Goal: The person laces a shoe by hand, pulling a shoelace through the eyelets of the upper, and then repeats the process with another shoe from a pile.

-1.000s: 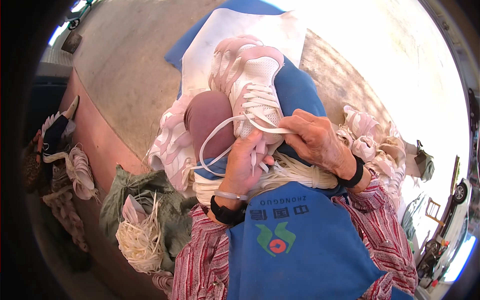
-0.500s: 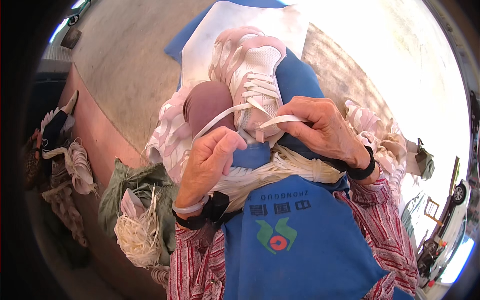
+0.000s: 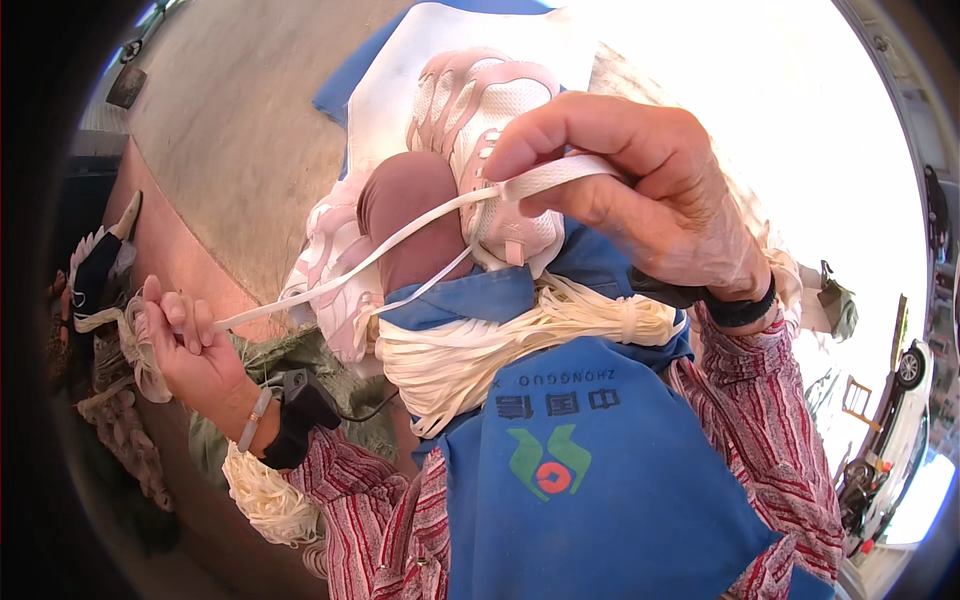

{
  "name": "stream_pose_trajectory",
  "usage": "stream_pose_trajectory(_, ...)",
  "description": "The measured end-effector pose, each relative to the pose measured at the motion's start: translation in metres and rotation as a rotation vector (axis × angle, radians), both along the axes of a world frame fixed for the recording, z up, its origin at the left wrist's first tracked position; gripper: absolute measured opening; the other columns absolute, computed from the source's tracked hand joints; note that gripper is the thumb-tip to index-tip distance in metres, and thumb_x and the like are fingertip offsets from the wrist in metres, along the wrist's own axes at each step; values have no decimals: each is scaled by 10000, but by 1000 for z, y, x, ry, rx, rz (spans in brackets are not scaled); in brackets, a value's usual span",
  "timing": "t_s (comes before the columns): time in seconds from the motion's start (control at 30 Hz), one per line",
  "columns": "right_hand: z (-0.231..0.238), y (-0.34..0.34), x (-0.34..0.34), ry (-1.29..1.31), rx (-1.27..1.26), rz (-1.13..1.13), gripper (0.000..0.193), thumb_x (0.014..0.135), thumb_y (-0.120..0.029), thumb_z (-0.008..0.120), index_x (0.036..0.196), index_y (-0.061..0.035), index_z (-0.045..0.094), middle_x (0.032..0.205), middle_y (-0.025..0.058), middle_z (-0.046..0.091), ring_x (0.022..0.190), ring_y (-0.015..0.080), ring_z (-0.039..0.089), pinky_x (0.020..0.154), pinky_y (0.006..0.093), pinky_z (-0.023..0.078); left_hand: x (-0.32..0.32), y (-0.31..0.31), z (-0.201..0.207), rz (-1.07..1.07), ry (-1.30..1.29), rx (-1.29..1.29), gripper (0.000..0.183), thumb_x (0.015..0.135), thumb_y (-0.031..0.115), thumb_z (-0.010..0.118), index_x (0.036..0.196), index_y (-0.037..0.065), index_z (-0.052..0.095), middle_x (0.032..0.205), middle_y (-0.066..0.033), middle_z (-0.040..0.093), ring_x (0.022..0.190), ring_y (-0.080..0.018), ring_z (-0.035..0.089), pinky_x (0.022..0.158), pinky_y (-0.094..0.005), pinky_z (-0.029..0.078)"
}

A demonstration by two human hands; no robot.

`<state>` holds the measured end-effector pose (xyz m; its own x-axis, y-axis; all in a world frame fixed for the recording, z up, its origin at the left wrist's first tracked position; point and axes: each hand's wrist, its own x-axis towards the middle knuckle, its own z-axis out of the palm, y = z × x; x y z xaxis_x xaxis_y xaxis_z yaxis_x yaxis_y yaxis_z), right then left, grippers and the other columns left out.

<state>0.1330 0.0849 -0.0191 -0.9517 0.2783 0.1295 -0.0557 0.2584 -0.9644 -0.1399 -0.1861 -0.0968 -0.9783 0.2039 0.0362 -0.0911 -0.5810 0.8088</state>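
A white shoelace (image 3: 375,258) runs stretched between my two hands. My left hand (image 3: 190,345), out at the left, is closed on one end of it. Above the shoe, my right hand (image 3: 630,185) pinches the lace, which bends back in a loop over the fingers. Beneath the right hand sits a pink and white sneaker (image 3: 505,235), its laced front partly hidden. A second strand trails from the shoe down to the left. In my lap lies a thick bundle of cream laces (image 3: 520,340), above a blue apron (image 3: 600,480).
More pink and white shoe uppers (image 3: 330,270) are piled left of my knee (image 3: 410,215). A green sack (image 3: 350,370) and a cream lace coil (image 3: 265,490) lie lower left. Beyond the sneaker is a white sheet (image 3: 400,95). A white car (image 3: 905,430) stands far right.
My left hand has swung out to the left, drawing the lace into a long line. My right hand has risen from beside the shoe and now hovers over it.
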Motion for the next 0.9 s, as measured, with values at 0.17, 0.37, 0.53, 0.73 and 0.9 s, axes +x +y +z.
stream_pose_trajectory(0.17,-9,-38,-37,305,182,34,171,782,1,538,926,-4,630,726,175,643,683,352,646,633,414,515,110,107,28,-556,62,-87,409,1050,250,392,1271,-79,492,1045,-136,638,579,-28,429,532,-178,382)
stream_pose_trajectory(0.37,8,-34,-29,35,-23,82,163,832,-11,483,958,27,579,884,167,631,790,322,619,732,400,489,94,97,8,-1159,-155,63,303,1002,123,447,1223,-74,513,985,-138,603,593,-152,580,498,-240,461)
stream_pose_trajectory(0.53,-17,-12,-17,169,-33,-213,201,953,-142,458,923,8,589,798,105,618,732,216,597,704,326,477,71,109,-21,-519,1248,-616,319,999,336,487,1027,33,581,579,1,427,489,-117,410,441,-284,331)
stream_pose_trajectory(0.73,-32,2,4,8,-468,-414,363,1039,-289,350,937,-26,578,803,36,566,751,106,535,721,270,461,78,106,-42,-783,677,-862,271,944,193,534,1081,-30,604,875,-176,618,742,-342,566,667,-402,460)
stream_pose_trajectory(0.9,-55,-12,-6,195,-285,-363,318,1021,-308,418,1042,-60,616,1069,111,546,1071,198,523,940,355,422,103,111,-7,-653,780,-725,262,934,192,549,1054,-29,620,947,-202,645,832,-373,593,754,-430,471)
